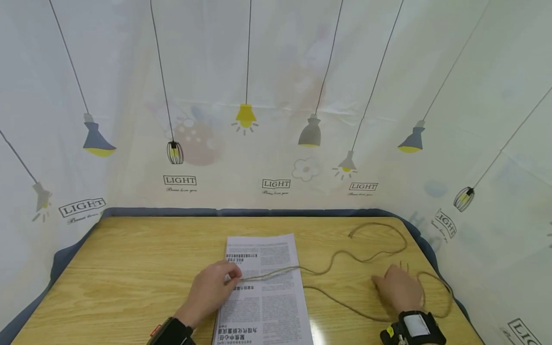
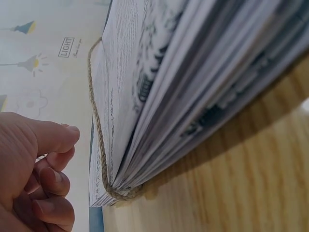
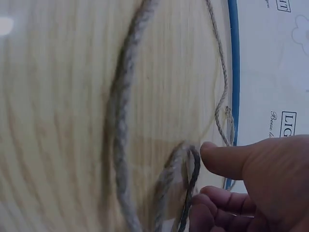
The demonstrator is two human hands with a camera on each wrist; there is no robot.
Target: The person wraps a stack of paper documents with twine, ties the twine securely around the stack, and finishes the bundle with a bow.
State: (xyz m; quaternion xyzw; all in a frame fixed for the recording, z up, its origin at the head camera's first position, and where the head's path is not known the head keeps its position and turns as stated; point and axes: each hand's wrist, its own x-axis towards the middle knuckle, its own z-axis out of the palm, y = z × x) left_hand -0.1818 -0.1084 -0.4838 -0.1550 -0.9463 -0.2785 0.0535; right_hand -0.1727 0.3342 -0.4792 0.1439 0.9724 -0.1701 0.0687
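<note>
A length of string (image 1: 318,273) runs across the top of a folded newspaper (image 1: 276,311), one part stretching from the left hand (image 1: 211,287) over the print and snaking out to the far right of the tabletop (image 1: 142,254); another part comes from the newspaper's right edge and curves toward the right hand (image 1: 401,290), looping beside it. The left hand is just beside the newspaper's left edge, its fingers loosely bent and thumb tip near the forefinger; the left wrist view, unlike the head view, shows a gap between these fingers and the string. The right hand is over the loop, thumb and bent fingers apart; whether its fingertips touch the string is hard to tell. Only the left wrist view shows the string bending round the newspaper's side and the many layers in the stack. Dark bands circle the left wrist (image 1: 172,331) and right wrist (image 1: 414,328). Beyond the tabletop hangs a pale cloth (image 1: 276,57) printed with lamps and the word LIGHT.
</note>
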